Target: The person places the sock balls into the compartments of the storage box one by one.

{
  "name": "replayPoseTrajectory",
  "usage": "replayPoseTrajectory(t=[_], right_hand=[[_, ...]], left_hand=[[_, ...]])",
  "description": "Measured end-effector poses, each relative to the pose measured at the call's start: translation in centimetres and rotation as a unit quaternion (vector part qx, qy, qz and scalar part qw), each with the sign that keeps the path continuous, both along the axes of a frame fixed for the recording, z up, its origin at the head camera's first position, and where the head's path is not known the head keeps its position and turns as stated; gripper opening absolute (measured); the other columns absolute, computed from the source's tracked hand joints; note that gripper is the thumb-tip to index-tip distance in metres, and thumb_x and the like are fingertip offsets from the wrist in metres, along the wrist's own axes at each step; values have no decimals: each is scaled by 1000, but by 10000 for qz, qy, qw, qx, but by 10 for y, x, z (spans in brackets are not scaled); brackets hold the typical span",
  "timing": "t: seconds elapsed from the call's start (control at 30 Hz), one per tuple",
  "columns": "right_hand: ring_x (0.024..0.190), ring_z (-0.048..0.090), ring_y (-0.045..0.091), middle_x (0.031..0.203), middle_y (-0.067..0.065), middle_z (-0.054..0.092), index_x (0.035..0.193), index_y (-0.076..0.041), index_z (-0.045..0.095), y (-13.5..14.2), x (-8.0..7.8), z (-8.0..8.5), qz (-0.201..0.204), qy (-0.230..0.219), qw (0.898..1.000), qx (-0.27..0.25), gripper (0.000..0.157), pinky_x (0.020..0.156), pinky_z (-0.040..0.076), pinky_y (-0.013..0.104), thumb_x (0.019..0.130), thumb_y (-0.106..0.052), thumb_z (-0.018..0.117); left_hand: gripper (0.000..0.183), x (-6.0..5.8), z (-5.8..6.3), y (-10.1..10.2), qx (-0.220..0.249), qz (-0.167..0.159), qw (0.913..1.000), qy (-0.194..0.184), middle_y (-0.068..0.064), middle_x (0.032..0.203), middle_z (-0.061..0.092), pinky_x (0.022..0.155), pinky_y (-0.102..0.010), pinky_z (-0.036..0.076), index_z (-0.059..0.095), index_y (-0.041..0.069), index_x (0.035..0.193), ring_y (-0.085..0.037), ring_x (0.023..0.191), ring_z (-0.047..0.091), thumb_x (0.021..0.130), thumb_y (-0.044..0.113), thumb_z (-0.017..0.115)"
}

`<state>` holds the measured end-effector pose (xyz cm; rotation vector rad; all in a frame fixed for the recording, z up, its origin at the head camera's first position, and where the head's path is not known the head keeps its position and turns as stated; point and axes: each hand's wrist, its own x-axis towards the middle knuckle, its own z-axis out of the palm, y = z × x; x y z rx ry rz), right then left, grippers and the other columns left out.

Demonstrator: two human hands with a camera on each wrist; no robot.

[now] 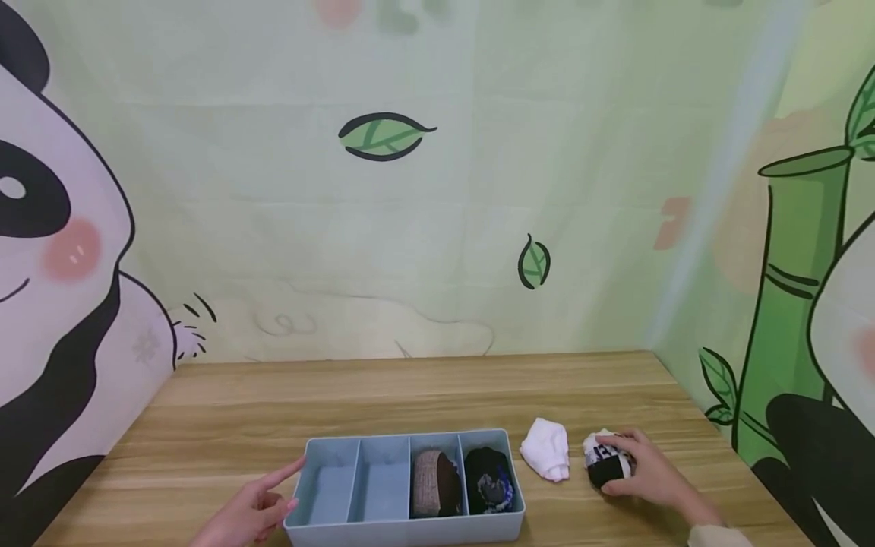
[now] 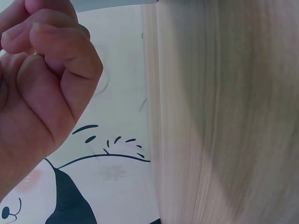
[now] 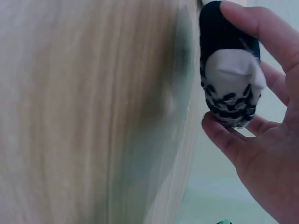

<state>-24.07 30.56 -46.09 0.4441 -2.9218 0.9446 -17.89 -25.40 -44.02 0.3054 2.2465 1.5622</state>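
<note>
My right hand (image 1: 652,471) grips a rolled-up pair of socks (image 3: 229,86), black and white with a dark pattern, thumb on one side and fingers on the other. It is at the right of the table in the head view. My left hand (image 1: 249,513) is at the left end of a blue-grey divided box (image 1: 410,530). Its index finger reaches straight to the rim, and the other fingers bend inward, as the left wrist view shows. The box's two right compartments hold a brown rolled pair of socks (image 1: 435,484) and a dark, blue-flecked rolled pair (image 1: 488,482).
A white bundled cloth (image 1: 545,450) lies between the box and my right hand. The wooden table (image 1: 424,395) ends at a wall cover (image 1: 437,228) printed with pandas, leaves and bamboo.
</note>
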Motion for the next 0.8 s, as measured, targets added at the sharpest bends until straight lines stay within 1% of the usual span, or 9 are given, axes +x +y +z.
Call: replayPoseTrajectory(t=[0.13, 0.23, 0.3, 0.4, 0.53, 0.6, 0.67, 0.8], right_hand=[[94, 49, 37, 116, 27, 40, 118, -3, 57, -3, 2, 1, -166, 300, 9992, -186, 67, 74, 42, 48, 59, -25, 82], [92, 51, 36, 116, 28, 39, 119, 0, 55, -7, 5, 2, -299, 532, 9969, -501, 67, 73, 43, 44, 61, -23, 82], [91, 52, 36, 116, 28, 38, 119, 0, 55, -10, 5, 3, -349, 673, 9946, -712, 67, 74, 43, 44, 62, -22, 81], [93, 51, 38, 116, 27, 37, 120, 0, 55, -14, 7, 7, -405, 786, 9922, -881, 66, 76, 42, 46, 63, -21, 81], [94, 49, 37, 113, 24, 40, 117, -1, 57, -20, 8, 10, -387, 1084, 9898, -843, 64, 77, 41, 48, 62, -22, 81], [93, 50, 35, 111, 22, 42, 116, -1, 58, -23, 9, 10, -349, 1250, 9880, -841, 63, 76, 42, 46, 61, -21, 82], [91, 51, 32, 110, 20, 43, 114, -1, 59, -25, 10, 10, -332, 1368, 9866, -829, 62, 74, 42, 42, 60, -21, 82], [89, 51, 29, 110, 19, 43, 114, -1, 60, -29, 11, 12, -344, 1432, 9854, -856, 61, 73, 43, 39, 60, -20, 82]], left_hand=[[68, 1, -1, 0, 71, -89, 9999, 67, 0, 59, 39, 45, -21, 32, 15, -3, 139, -11, 47, 35, 90, 24, 53], [68, 1, -2, 1, 159, -121, 9998, 71, 0, 58, 38, 45, -21, 31, 14, -3, 139, -10, 47, 34, 90, 24, 54], [69, 1, -2, 1, 168, -115, 9997, 94, 0, 58, 39, 45, -21, 31, 15, -3, 139, -9, 47, 34, 89, 24, 54], [69, 0, -3, 0, 180, -99, 9997, 98, 0, 59, 39, 45, -21, 31, 15, -3, 139, -9, 46, 34, 89, 24, 54], [69, 0, -2, 0, 181, -83, 9998, 84, 0, 59, 39, 45, -21, 31, 15, -3, 139, -10, 47, 35, 89, 25, 54], [69, 0, -2, 0, 195, -94, 9997, 69, 0, 58, 39, 45, -21, 31, 14, -3, 139, -10, 47, 35, 90, 24, 54], [68, 0, -2, -1, 207, -108, 9997, 58, 0, 58, 39, 45, -21, 31, 14, -3, 139, -10, 47, 35, 90, 24, 54], [69, 0, -2, -1, 223, -109, 9997, 26, 0, 59, 39, 46, -21, 31, 14, -4, 139, -10, 47, 35, 90, 24, 54]])
